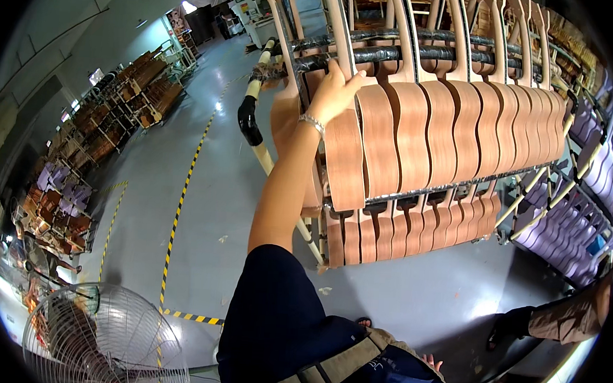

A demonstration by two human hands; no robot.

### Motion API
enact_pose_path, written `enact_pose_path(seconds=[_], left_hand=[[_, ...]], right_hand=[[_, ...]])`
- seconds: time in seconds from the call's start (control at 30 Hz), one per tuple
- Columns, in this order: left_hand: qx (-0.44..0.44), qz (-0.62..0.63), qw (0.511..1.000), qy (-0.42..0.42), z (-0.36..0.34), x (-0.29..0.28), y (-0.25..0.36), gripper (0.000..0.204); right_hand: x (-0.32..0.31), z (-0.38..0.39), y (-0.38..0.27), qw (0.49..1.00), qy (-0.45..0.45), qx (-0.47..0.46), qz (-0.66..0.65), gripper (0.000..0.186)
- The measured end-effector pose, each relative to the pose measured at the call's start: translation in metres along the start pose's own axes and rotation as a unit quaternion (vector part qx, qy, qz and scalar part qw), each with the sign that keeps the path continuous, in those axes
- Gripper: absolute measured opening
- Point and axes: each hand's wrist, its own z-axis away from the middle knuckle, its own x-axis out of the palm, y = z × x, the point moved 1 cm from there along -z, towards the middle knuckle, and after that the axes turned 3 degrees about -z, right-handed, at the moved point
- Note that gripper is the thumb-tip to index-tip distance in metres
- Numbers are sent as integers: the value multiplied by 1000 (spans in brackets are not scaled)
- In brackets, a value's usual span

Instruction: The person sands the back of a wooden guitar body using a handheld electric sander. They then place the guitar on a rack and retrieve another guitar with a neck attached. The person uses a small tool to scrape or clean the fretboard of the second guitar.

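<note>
My left hand [333,95] reaches up to the nearest unfinished wooden guitar [345,159] in the rack, its fingers wrapped at the base of the pale neck. A row of similar reddish-brown bodies with upright necks stretches to the right, above a second row [410,226]. Black-wrapped bars [427,53] run behind the necks. My right hand [433,363] shows only in part low in the view, by my dark shirt, its fingers apart.
A wire fan [108,341] is at lower left. Racks of guitars [151,91] line the left beyond floor tape [187,191]; another rack holds purple bodies [549,241] at right. A co-worker's leg [558,323] is at lower right, and a person [53,264] is far left.
</note>
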Motion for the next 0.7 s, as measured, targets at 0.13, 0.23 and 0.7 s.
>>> enact_pose_path(seconds=[0.13,0.23,0.7], left_hand=[[7,-70,997,44,63,-15,86,45],[2,-37,998,41,101,11,142,41],[-248,471,836,-136,361,236,331,41]], right_hand=[[-49,-39,-25,984,-52,-23,167,65],[-61,-17,-44,954,-34,-115,275,54],[-44,170,-82,823,143,-392,387,46]])
